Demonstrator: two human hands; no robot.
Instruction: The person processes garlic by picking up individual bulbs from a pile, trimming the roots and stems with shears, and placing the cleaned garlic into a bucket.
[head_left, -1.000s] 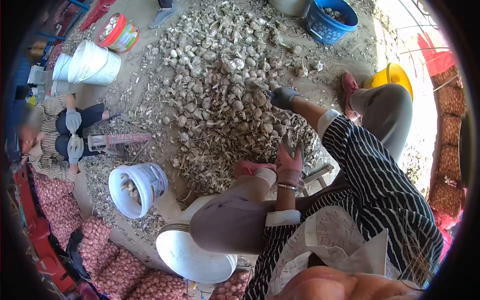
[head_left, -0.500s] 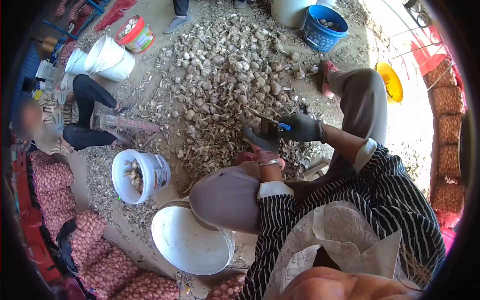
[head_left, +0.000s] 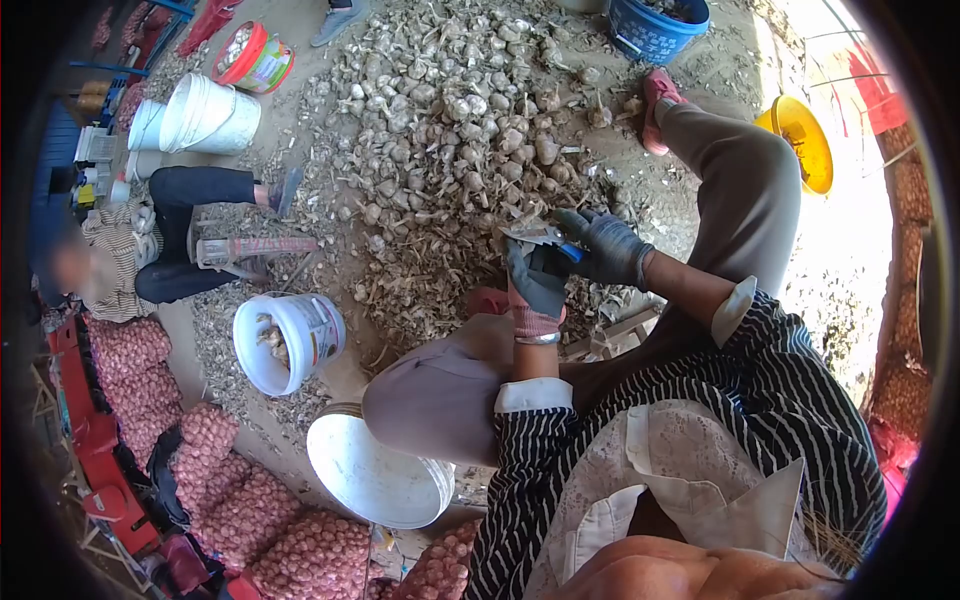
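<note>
My right hand (head_left: 612,250), in a dark grey glove, is closed round blue-handled shears (head_left: 540,236), whose metal blades point left. Just below the blades, my left hand (head_left: 537,285), gloved in dark grey with a pink cuff, has its fingers curled. What it holds, if anything, is hidden. Both hands are close together over the near edge of a large heap of garlic bulbs (head_left: 470,110) with dry stalks, between my knees.
Left of my knee, a white bucket (head_left: 330,470) lies tilted; another white bucket (head_left: 262,345) holds some garlic. A blue basket (head_left: 640,35) and a yellow basin (head_left: 815,150) stand on the right. A seated co-worker (head_left: 120,250) is at left. Filled net sacks (head_left: 240,510) line the lower left.
My right hand has turned, and the shears' blades now show broadside, above my left hand. My left hand has turned more upright. The co-worker's leg has stretched out, and the view has shifted slightly.
</note>
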